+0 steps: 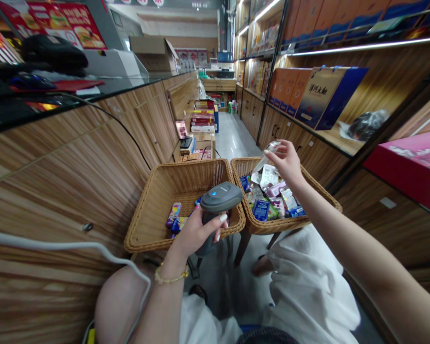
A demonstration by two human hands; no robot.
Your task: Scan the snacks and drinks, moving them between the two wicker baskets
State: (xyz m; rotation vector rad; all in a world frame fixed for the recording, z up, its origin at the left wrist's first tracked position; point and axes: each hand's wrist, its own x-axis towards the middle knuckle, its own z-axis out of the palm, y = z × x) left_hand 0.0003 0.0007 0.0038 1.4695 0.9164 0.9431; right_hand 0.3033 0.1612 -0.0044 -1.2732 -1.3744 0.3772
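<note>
The left hand (197, 231) curls its fingers round a grey scanner (220, 197) at the left basket's (154, 200) near right corner; the right hand (285, 160) pinches a seemingly clear packet (262, 161) above the right basket (275, 226).

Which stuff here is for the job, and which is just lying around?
For the job, it seems:
grey scanner, in the left hand
see-through packet, in the right hand
left basket and right basket, both holding small packets

Probably just around:
cardboard box
blue-and-cream package
pink-and-red box
</note>
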